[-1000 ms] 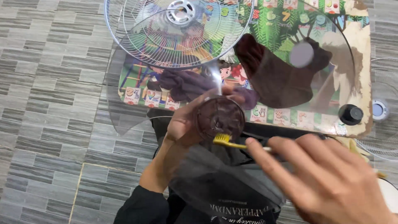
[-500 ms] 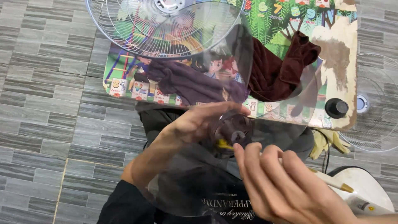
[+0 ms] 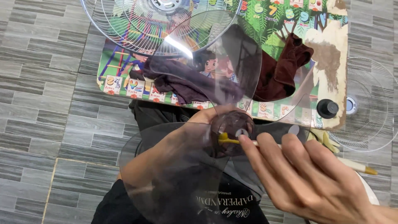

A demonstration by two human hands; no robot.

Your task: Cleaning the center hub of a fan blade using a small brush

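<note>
My left hand (image 3: 195,126) holds a clear, smoke-tinted fan blade (image 3: 178,178) by its round dark hub (image 3: 232,128), seen partly through the plastic. My right hand (image 3: 309,178) grips a toothbrush (image 3: 356,166) with yellow bristles (image 3: 224,138). The bristle end lies against the hub. One blade lobe rises over the table, another covers my lap.
A low table with a colourful children's picture top (image 3: 290,16) stands ahead. On it lie a wire fan grille (image 3: 137,29), a purple cloth (image 3: 182,81), a brown cloth (image 3: 282,70) and a black knob (image 3: 327,108). A second grille (image 3: 373,103) lies on the grey tiled floor at right.
The fan blade has turned in my left hand, so a lobe now stands over the table. The brush stays at the hub, and my view has shifted slightly.
</note>
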